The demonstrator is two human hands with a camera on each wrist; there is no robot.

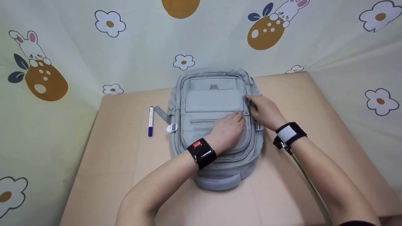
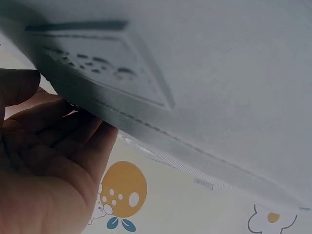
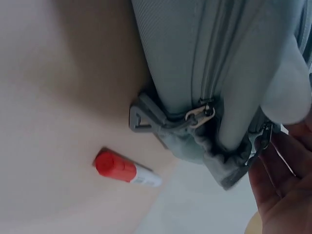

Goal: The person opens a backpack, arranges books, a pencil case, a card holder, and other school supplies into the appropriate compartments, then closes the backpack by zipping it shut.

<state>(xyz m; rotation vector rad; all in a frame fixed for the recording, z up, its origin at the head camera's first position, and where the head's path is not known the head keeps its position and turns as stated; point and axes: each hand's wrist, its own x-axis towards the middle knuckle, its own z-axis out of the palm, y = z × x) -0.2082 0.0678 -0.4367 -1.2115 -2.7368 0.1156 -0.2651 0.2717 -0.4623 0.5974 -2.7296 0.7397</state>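
Observation:
A grey-blue backpack lies on its back, its carry handle toward me. My left hand rests on the front panel, fingers together, the tips near the right-hand zip seam. In the left wrist view those fingertips meet the fabric beside a stitched patch. At the bag's upper right side, my right hand pinches at the zip seam. The right wrist view shows its fingers against a dark zipper pull; the thumb is mostly hidden there.
A white marker with a blue cap lies left of the backpack, beside a grey strap. Another marker, red-capped, lies at the bag's other side. A patterned cloth surrounds the table.

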